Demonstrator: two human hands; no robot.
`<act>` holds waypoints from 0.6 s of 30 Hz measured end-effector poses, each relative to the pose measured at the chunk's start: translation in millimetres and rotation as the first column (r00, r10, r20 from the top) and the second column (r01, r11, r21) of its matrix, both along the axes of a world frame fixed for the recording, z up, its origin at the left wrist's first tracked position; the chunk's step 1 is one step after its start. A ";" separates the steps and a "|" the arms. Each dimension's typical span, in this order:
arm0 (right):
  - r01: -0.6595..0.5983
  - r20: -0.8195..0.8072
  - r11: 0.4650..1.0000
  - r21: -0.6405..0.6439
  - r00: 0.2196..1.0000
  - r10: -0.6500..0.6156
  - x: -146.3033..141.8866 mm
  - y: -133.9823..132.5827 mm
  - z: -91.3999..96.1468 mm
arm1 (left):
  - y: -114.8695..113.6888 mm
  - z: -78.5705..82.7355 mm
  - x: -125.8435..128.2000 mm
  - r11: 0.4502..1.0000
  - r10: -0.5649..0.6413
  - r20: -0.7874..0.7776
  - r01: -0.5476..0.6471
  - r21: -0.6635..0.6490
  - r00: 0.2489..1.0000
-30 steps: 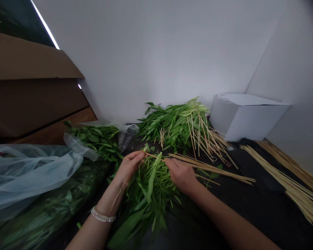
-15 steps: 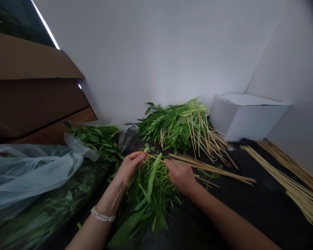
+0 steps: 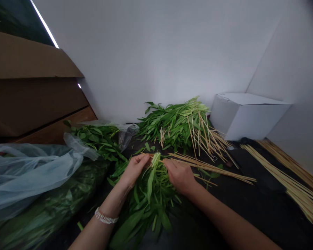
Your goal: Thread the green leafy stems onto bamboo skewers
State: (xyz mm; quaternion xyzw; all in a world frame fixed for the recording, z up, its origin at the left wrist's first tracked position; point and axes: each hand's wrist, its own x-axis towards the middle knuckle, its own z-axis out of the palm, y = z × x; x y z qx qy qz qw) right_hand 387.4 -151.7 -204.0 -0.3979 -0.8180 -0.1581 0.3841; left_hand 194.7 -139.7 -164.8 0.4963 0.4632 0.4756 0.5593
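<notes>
A thin bamboo skewer (image 3: 160, 160) runs between my two hands, with pale green stems of leafy greens (image 3: 155, 159) bunched on it. My left hand (image 3: 135, 167), with a beaded bracelet at the wrist, is closed in a pinch at the skewer's left end, close beside the stems. On the other side, my right hand (image 3: 180, 173) is closed around the skewer; its fingertips are partly hidden. Long leaves hang below the stems over a heap of loose greens (image 3: 141, 211) on the dark surface between my forearms.
Behind my hands lies a pile of skewered greens (image 3: 169, 118). Loose skewers (image 3: 219, 169) lie to the right, with larger skewer bundles (image 3: 284, 180) farther right. A white box (image 3: 253, 118) stands at the wall. Plastic bags (image 3: 33, 173) of greens and a cardboard box (image 3: 28, 100) occupy the left.
My left hand has shifted slightly right, nearer the stems, and the stems on the skewer now sit closer together. My right hand stays nearly in place.
</notes>
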 end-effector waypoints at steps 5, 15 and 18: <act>0.155 -0.084 0.983 0.094 0.986 -0.147 15.0 6.2 12.2 | 3.4 2.0 -1.9 0.998 -0.041 -0.050 0.043 0.051 0.998; 0.167 -0.175 0.979 0.114 0.974 -0.145 26.4 8.0 23.3 | -7.2 -10.2 6.5 0.839 -0.099 -0.707 0.441 0.319 0.700; 0.181 -0.175 0.977 0.113 0.972 -0.160 24.2 8.8 18.6 | -13.1 -7.5 10.1 0.807 -0.006 -0.831 0.494 0.325 0.556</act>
